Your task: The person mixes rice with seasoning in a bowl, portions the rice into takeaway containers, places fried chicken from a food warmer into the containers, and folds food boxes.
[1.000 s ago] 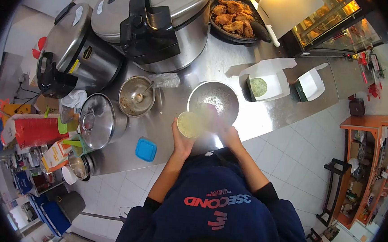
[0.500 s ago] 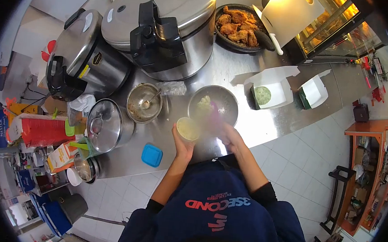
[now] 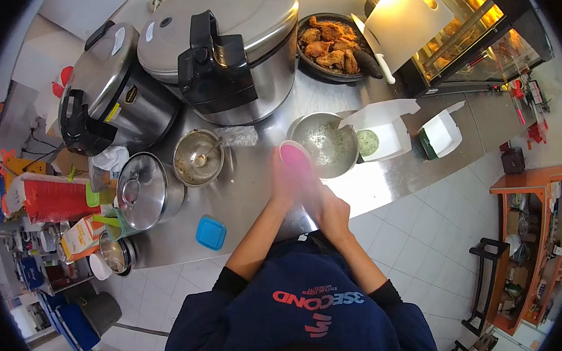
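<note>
My left hand (image 3: 283, 183) is wrapped round a small round cup (image 3: 286, 144), whose rim shows at the near left of a steel bowl (image 3: 338, 168). A blurred pink utensil (image 3: 298, 165) lies over the cup's mouth, in the closed fingers of my right hand (image 3: 330, 211). Motion blur hides its shape and the cup's contents. Green bits cling to the inside of the bowl. Against the bowl's right side stands an open white box (image 3: 391, 139) with a round, pale green portion (image 3: 367, 143) in it.
Two large steel cookers (image 3: 262, 76) stand at the back left. Fried pieces fill a black pan (image 3: 302, 63) beside a knife (image 3: 385, 68). Left of my hands are a used bowl with a spoon (image 3: 183, 172), a lidded pot (image 3: 172, 197) and a blue lid (image 3: 211, 232). Another box (image 3: 441, 133) stands right.
The pink utensil has moved from over the steel bowl to the cup. My left hand and the cup have risen slightly toward the bowl. The bowl now sits further right, against the box.
</note>
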Motion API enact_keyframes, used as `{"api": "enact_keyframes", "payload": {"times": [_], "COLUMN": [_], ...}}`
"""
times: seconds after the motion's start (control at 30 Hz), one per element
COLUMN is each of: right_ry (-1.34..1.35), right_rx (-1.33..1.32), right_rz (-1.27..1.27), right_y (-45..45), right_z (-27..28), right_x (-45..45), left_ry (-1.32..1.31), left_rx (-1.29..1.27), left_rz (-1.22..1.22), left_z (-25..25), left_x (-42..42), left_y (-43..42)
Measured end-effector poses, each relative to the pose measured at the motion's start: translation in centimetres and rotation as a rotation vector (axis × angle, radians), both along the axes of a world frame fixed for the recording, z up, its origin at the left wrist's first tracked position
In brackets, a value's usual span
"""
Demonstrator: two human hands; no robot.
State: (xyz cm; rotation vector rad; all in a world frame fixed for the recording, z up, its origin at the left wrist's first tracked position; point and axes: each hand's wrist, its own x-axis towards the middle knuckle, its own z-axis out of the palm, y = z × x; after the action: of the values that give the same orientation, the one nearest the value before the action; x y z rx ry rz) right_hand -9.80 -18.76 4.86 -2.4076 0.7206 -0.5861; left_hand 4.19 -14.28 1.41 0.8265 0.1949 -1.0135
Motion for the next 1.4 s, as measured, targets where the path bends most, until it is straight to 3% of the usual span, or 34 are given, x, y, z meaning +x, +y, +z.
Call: {"api": "enact_keyframes", "payload": {"times": [0.17, 0.2, 0.27, 0.4, 0.43, 0.5, 0.7, 0.73, 0.8, 0.87, 0.93, 1.07, 1.23, 1.4], "right_ry": [0.007, -0.053, -0.012, 0.103, 0.103, 0.397, 0.504, 0.456, 0.416, 0.478, 0.545, 0.559, 0.550, 0.442], "right_rx": [-0.222, -0.194, -0.004, 0.439, 0.368, 0.348, 0.323, 0.323, 0.324, 0.251, 0.169, 0.042, -0.314, -0.305], "right_rz": [-0.034, -0.088, -0.185, -0.074, -0.036, -0.041, 0.117, 0.187, 0.161, 0.192, 0.238, 0.124, 0.219, 0.491], "right_y": [-2.7, -3.4, -4.3, -5.9, -5.5, -5.0, -10.1, -11.9, -12.9, -11.8, -11.4, -16.3, -16.1, -13.5], "right_z": [0.9, 1.4, 3.0, 1.9, 1.5, 1.8, 1.8, 3.1, 4.5, 4.3, 4.4, 5.1, -6.7, -8.0], "right_x": [-0.6, -0.8, -1.1, -1.4, -1.0, -0.5, -1.8, -1.8, -1.7, -1.2, -0.9, -1.1, 2.7, 0.3], "left_ry": [0.069, 0.252, 0.001, -0.098, -0.070, -0.009, 0.000, -0.017, -0.320, -0.335, -0.072, 0.041, 0.290, 0.350], "left_rx": [-0.250, -0.316, -0.210, -0.138, -0.129, -0.131, -0.123, -0.161, -0.048, 0.021, 0.023, 0.004, 0.006, -0.023], "left_rz": [-0.019, 0.000, 0.051, 0.036, 0.032, -0.008, -0.096, -0.102, -0.157, -0.140, -0.045, 0.168, 0.102, 0.207], "left_z": [-2.0, -2.5, -7.1, -5.1, -4.9, -4.3, -1.7, -1.6, -1.6, -1.9, -2.1, -3.0, -4.1, -4.3], "left_x": [-0.1, 0.2, 0.1, -0.7, -0.9, -1.1, -2.7, -2.6, -1.9, -1.8, -1.8, -1.4, -2.2, -3.4], "left_y": [-1.5, -1.5, -2.1, -3.5, -3.8, -4.4, -4.7, -4.8, -5.0, -4.9, -4.9, -1.5, 1.8, 1.3]}}
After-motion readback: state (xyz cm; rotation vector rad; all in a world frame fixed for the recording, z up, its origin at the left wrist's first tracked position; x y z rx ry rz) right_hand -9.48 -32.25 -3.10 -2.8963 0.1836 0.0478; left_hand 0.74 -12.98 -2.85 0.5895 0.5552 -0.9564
